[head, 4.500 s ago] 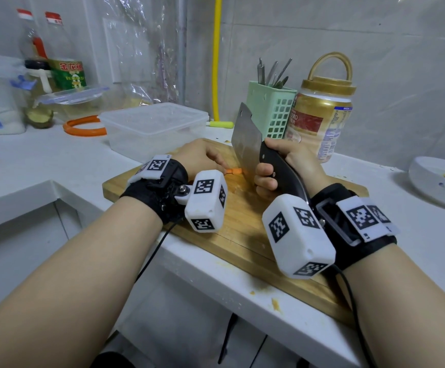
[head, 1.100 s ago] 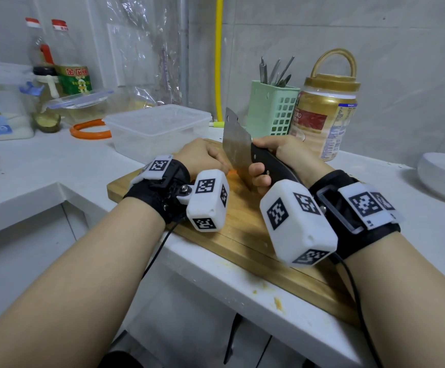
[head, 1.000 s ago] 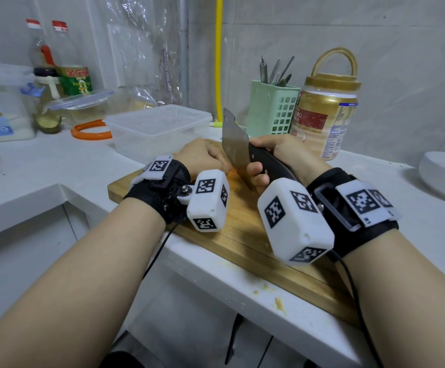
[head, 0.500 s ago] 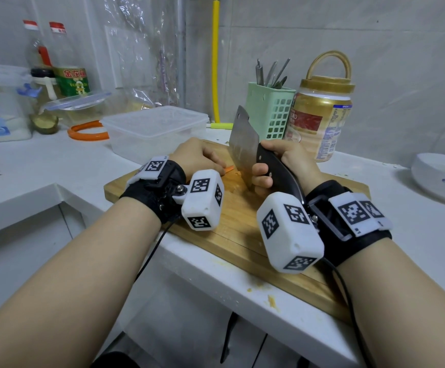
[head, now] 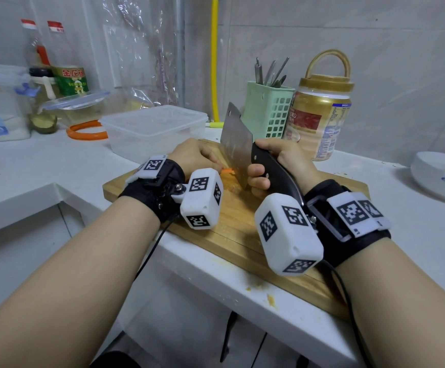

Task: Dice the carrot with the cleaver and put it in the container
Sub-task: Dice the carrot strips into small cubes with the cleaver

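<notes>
- Carrot [head: 228, 170] shows only as a small orange piece on the cutting board [head: 232, 235], just at the fingertips of the left hand [head: 193, 158] and touching the lower part of the cleaver [head: 236, 144] blade.
- The rest of the carrot is hidden under the left hand, so I cannot tell its length or how much is already cut.
- The left hand lies on the far part of the cutting board with its fingers curled down over the carrot and holds it in place.
- The right hand [head: 277, 166] is clenched around the black handle of the cleaver, just to the right of the carrot piece.
- The cleaver blade stands nearly upright, a little tilted, between both hands; its edge is down at the cutting board, beside the orange piece.
- The container [head: 155, 128], clear plastic with its lid on, stands on the worktop [head: 43, 168] just behind the far left corner of the cutting board.
- Behind the far edge of the cutting board stand a green basket [head: 268, 112] with utensils and a jar [head: 319, 120] with a gold lid.
- Well to the right of the cutting board lies a white dish [head: 440, 173].
- Small yellow crumbs [head: 270, 300] lie on the worktop at the near edge of the cutting board.
</notes>
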